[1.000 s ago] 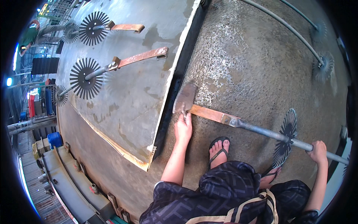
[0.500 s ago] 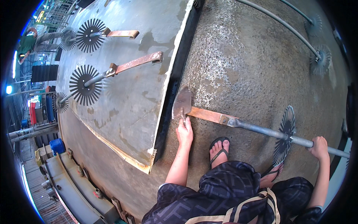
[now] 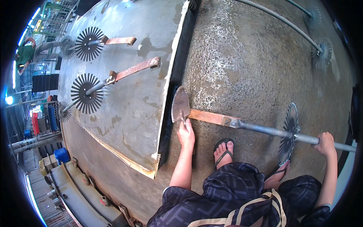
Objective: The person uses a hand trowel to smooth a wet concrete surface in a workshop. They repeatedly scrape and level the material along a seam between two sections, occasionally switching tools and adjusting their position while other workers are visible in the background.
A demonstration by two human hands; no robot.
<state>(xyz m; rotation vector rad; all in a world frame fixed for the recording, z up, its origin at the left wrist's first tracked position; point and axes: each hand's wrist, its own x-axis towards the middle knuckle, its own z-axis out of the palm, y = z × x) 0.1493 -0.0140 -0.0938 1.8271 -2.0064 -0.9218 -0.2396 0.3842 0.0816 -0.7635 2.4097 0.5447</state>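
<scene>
Pole (image 3: 261,129): grey; copper-coloured bar (image 3: 208,116) bolted to its left end.
Trowel (image 3: 181,103): left of the pole, blade at the bar's free end; contact unclear.
Left hand (image 3: 186,135): pinching the trowel's handle.
Right hand (image 3: 326,143): wrapped around the pole.
Slotted disc (image 3: 286,146): mounted on the pole.

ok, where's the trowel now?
Near the middle of the head view: the trowel is in the left hand, at the left end of the copper-coloured bar.
</scene>
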